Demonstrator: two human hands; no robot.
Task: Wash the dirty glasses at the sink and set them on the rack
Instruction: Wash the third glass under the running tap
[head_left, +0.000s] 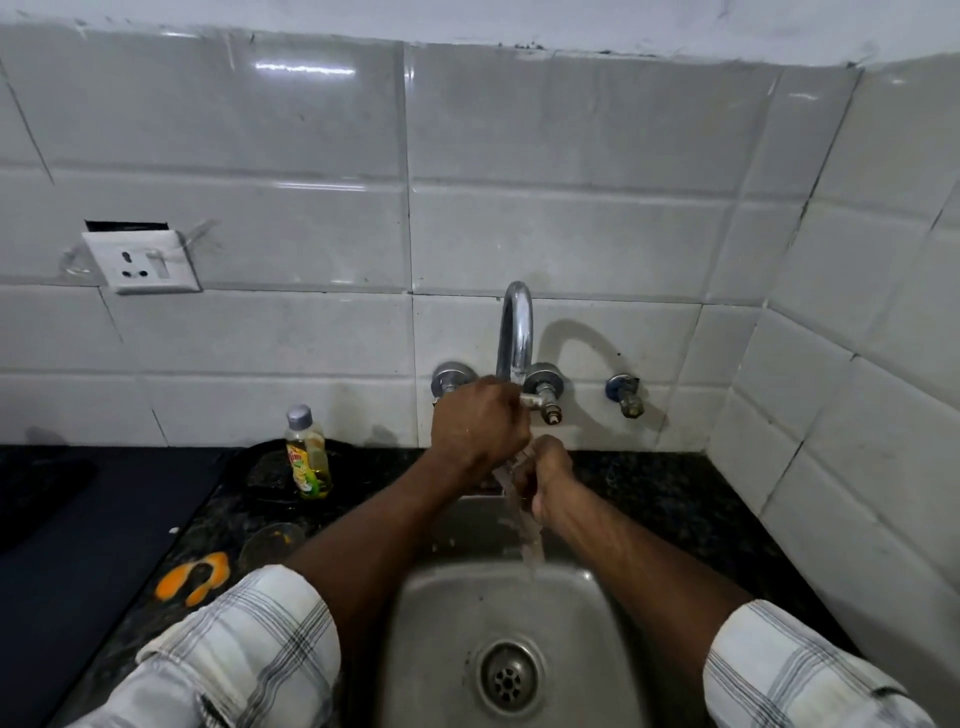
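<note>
My left hand (480, 418) is closed around the tap handle at the base of the chrome tap (515, 332). Just below it, my right hand (545, 478) is curled around a clear glass (506, 470), which is mostly hidden by the fingers and blurred by water. Water runs from the hands down into the steel sink (447, 623). Another dirty glass (271, 543) with orange residue stands on the dark counter left of the sink, partly behind my left forearm. No rack is in view.
A dish soap bottle (309, 454) stands on the counter at the back left. Orange peel (195, 577) lies near the front left. A second small tap (628, 397) juts from the tiled wall on the right. A wall socket (140, 262) is at the left.
</note>
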